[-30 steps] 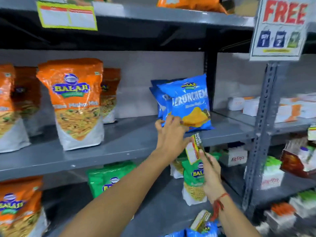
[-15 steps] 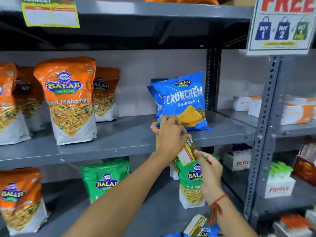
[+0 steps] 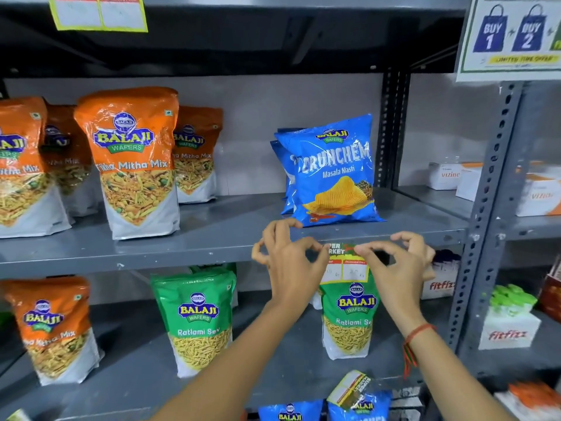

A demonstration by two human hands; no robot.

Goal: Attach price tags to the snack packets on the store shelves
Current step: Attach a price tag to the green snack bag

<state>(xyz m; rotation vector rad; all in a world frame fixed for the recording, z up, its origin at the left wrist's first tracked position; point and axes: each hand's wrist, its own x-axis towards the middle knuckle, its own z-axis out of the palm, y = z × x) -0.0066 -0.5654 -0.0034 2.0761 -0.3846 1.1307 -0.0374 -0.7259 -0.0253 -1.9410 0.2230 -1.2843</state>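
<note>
A yellow-bordered price tag (image 3: 347, 266) lies flat against the front edge of the grey middle shelf (image 3: 182, 247), just below a blue Crunchem packet (image 3: 334, 174) that stands upright on that shelf. My left hand (image 3: 288, 262) pinches the tag's left edge with thumb and forefinger. My right hand (image 3: 394, 268) pinches its top right part, and the other fingers are curled. The tag's lower half hangs in front of a green Balaji packet (image 3: 352, 323) on the shelf below.
Orange Balaji packets (image 3: 133, 165) stand at the left of the middle shelf. Another green packet (image 3: 197, 323) stands below, and a second price tag (image 3: 98, 13) is on the top shelf edge. At right are a perforated upright (image 3: 491, 208), white boxes (image 3: 510, 329) and an offer sign (image 3: 513, 34).
My left hand dropped from the blue packet's base to the tag. The tag turned from edge-on in my right hand to flat against the shelf edge, with both hands on it.
</note>
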